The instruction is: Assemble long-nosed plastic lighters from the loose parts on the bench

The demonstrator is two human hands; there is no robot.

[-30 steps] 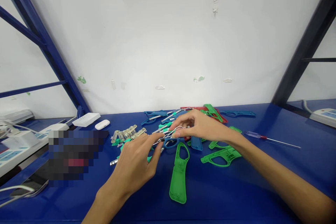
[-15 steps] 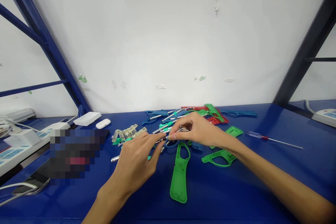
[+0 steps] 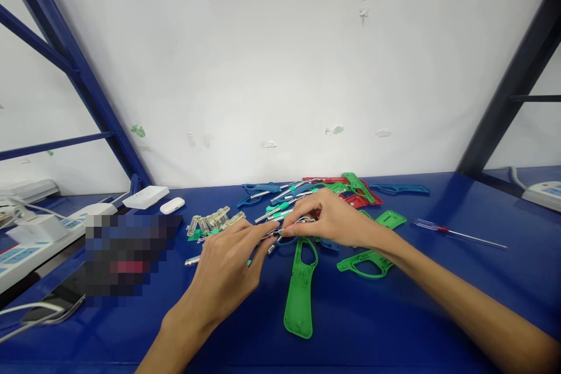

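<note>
My left hand [image 3: 232, 257] pinches a small dark-and-silver part [image 3: 273, 233], mostly covered by the fingers. Close against it, my right hand [image 3: 328, 219] has thumb and forefinger closed on a thin white wire [image 3: 305, 219]; its tip meets the part at my left fingertips. Below the hands lies a green plastic lighter shell half [image 3: 298, 298], hollow side up. Further green shell halves [image 3: 370, 263] are beside my right wrist. Behind the hands spreads a pile of blue lighter shells [image 3: 260, 190] with metal tubes, partly hidden by my right hand.
Clear plastic fuel tanks [image 3: 214, 220] lie in a heap to the left. A screwdriver [image 3: 458, 232] rests at right. Red shells [image 3: 372, 197] lie at the back. A white earphone case [image 3: 172, 205], a phone [image 3: 65, 298] and a power strip [image 3: 26, 257] are on the left.
My right fingertips have closed in slightly on the small part, and less of its dark end shows. The shells and tools on the table have stayed put.
</note>
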